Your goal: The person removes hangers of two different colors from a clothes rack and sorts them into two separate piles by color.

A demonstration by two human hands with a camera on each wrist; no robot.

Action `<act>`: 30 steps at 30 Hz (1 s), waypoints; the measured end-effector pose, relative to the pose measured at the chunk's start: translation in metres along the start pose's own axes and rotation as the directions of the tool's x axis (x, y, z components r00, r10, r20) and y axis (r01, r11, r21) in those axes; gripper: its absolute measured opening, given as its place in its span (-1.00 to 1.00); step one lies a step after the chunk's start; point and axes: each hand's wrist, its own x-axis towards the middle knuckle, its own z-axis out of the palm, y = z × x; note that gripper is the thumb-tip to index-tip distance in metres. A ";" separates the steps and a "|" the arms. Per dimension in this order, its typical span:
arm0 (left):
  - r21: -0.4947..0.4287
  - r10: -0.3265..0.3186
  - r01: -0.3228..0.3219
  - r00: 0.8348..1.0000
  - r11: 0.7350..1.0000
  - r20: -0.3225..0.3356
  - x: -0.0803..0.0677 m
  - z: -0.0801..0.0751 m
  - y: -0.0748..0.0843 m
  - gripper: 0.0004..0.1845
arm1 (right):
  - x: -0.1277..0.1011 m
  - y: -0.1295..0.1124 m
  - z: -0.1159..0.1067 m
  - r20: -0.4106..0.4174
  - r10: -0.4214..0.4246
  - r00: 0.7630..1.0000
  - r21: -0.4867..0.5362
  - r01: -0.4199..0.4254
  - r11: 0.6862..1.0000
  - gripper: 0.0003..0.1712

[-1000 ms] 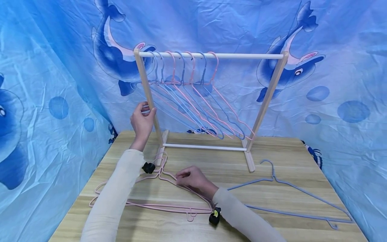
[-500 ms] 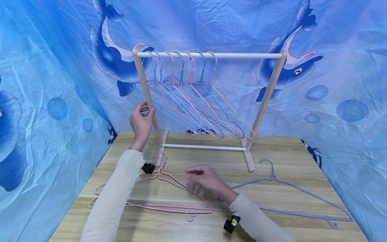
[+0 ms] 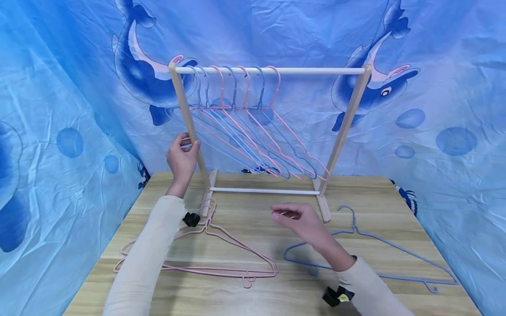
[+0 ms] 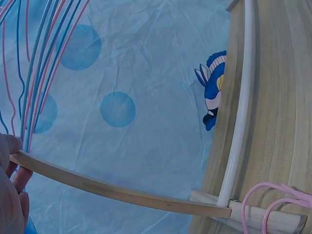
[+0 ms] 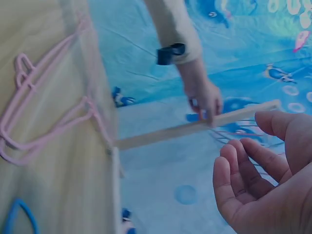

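Observation:
My left hand [image 3: 182, 159] grips the left wooden post of the rack [image 3: 182, 98], thumb in front and fingers behind it. In the left wrist view, those fingers [image 4: 20, 178] wrap the post near several hangers. My right hand [image 3: 304, 221] is above the table between the pink and blue hangers, holding nothing. The right wrist view shows its fingers [image 5: 226, 178] loosely bent with the thumb apart. Two overlapping pink hangers [image 3: 233, 240] lie on the table at the left. A blue hanger [image 3: 395, 245] lies at the right, partly hidden by the right forearm.
Several pink and blue hangers [image 3: 247, 90] hang from the left part of the rack's white top bar [image 3: 316, 70]. A lower white bar [image 3: 265, 191] joins the feet on the wooden table [image 3: 253, 298]. Blue dolphin-print cloth [image 3: 300, 26] surrounds the table.
My right hand has moved right, from beside the pink hangers toward the blue hanger. My left hand keeps its hold on the post. The head view has shifted slightly.

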 end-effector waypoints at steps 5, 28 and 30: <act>0.007 0.001 -0.001 1.000 1.000 0.000 0.001 0.000 0.001 -0.66 | -0.010 -0.021 -0.024 -0.058 -0.020 0.998 -0.033 0.018 0.999 -0.63; -0.006 0.010 -0.010 1.000 1.000 0.004 0.000 -0.002 -0.001 -0.66 | 0.053 -0.112 -0.097 -0.342 -0.139 0.929 -0.264 0.047 0.963 -0.47; -0.006 0.019 -0.019 1.000 1.000 0.004 0.000 -0.002 -0.001 -0.66 | 0.064 -0.113 -0.097 -0.344 -0.139 0.928 -0.257 0.049 0.965 -0.47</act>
